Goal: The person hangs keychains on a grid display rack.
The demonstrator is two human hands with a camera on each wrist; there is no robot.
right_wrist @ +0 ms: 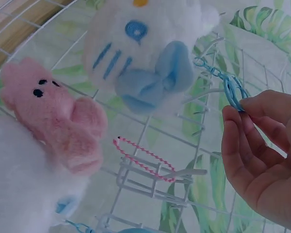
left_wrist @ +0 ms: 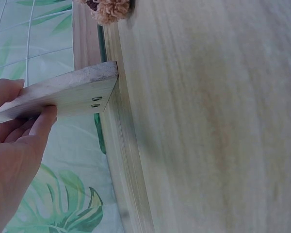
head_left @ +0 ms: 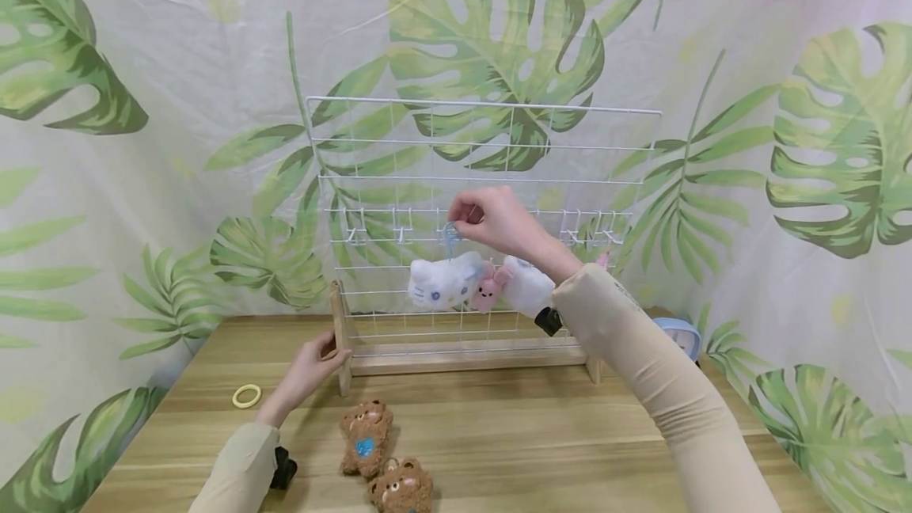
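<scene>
My right hand (head_left: 499,220) pinches the blue key ring (right_wrist: 235,94) of a white plush cat-head keychain (head_left: 442,279), which has blue whiskers and a blue bow. The plush hangs in front of a white wire grid rack (head_left: 484,105), close to its hooks (right_wrist: 213,48). To its right is a small pink plush (head_left: 488,289), whose pink bead chain loops over a hook in the right wrist view. Another white plush (head_left: 527,291) hangs beyond that, partly behind my arm. Low on the left, my left hand (head_left: 313,366) grips the rack's wooden side post (left_wrist: 82,85), thumb on one face and fingers on the other.
Two brown plush bears (head_left: 366,440) lie on the wooden table (head_left: 527,450) in front of the rack. A yellow ring (head_left: 246,396) lies at the left. Behind the rack's right end stands a light blue clock (head_left: 678,335). A leaf-print curtain (head_left: 214,38) hangs behind everything.
</scene>
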